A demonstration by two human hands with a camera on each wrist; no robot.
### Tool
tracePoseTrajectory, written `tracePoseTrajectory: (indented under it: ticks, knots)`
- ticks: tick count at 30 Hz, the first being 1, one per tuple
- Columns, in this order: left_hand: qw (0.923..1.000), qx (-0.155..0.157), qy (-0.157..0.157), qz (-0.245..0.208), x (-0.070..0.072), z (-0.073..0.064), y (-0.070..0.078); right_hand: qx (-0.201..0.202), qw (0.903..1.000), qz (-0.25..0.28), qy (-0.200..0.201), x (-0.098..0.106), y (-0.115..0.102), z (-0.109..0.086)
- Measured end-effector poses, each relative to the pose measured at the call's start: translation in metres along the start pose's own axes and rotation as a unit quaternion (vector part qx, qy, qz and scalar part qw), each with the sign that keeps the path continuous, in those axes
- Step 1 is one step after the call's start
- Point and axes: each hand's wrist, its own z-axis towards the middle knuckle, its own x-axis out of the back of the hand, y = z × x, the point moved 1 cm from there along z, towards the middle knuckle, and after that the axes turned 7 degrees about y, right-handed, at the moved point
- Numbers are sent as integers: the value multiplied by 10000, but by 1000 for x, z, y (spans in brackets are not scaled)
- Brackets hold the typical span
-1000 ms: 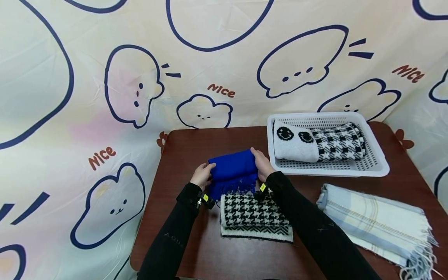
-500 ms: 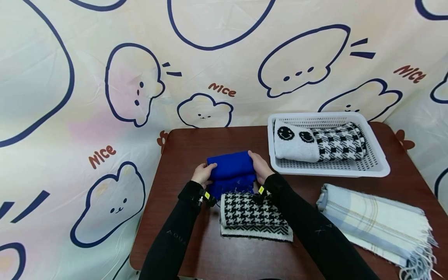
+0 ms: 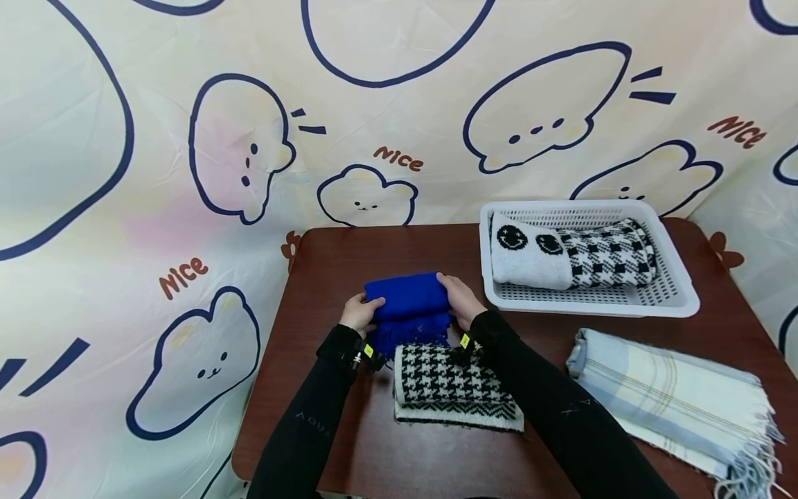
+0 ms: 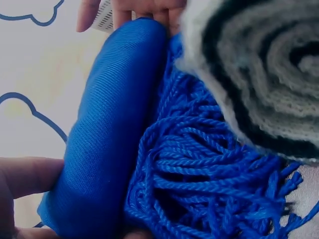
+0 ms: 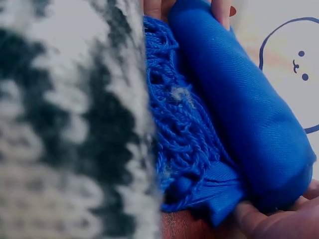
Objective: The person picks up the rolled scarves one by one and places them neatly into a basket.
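Note:
A blue fringed scarf (image 3: 408,296) is rolled up, its loose fringe (image 4: 199,159) lying on the side toward the person. At its left end the left hand (image 3: 359,312) grips the roll, thumb on top in the left wrist view. Around the other end the right hand (image 3: 461,299) holds it, with fingers partly hidden under the cloth. A rolled black-and-white houndstooth scarf (image 3: 449,378) lies just in front of the fringe, below both wrists. It fills much of the right wrist view.
A white plastic basket (image 3: 598,307) stands at the back right. Inside are a white smiley-patterned roll (image 3: 530,260) and a black-and-white checked roll (image 3: 607,256). A folded pale blue and cream plaid scarf (image 3: 673,395) lies at the right of the brown table (image 3: 349,450).
Both hands have shifted the blue scarf slightly left and a little toward the person, keeping hold of both ends. The houndstooth scarf and the basket stay in place.

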Motion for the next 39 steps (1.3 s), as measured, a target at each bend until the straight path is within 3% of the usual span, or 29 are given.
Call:
tracePoseTrajectory:
  ticks: [6, 8, 13, 20, 30, 39]
  knots:
    - [9975, -328, 197, 588, 3, 5, 0, 7, 10000, 3, -97, -2, -1, 0]
    - [9941, -548, 277, 892, 4, 11, -2, -21, 9998, 29, -180, -3, -1, 1]
    - [9880, -735, 349, 1311, 8, 14, -4, -33, 9994, 49, -337, -4, -1, 1]
    - [9919, -646, 314, 1050, 9, 1, -3, -109, 9992, 115, -370, -5, 1, -1]
    - [9954, -762, 468, 355, 8, 5, -13, 211, 9988, -367, -238, -10, 3, -2]
    - [9969, -645, 361, -264, 13, 8, -18, 228, 9989, -174, -382, -13, 6, 0]
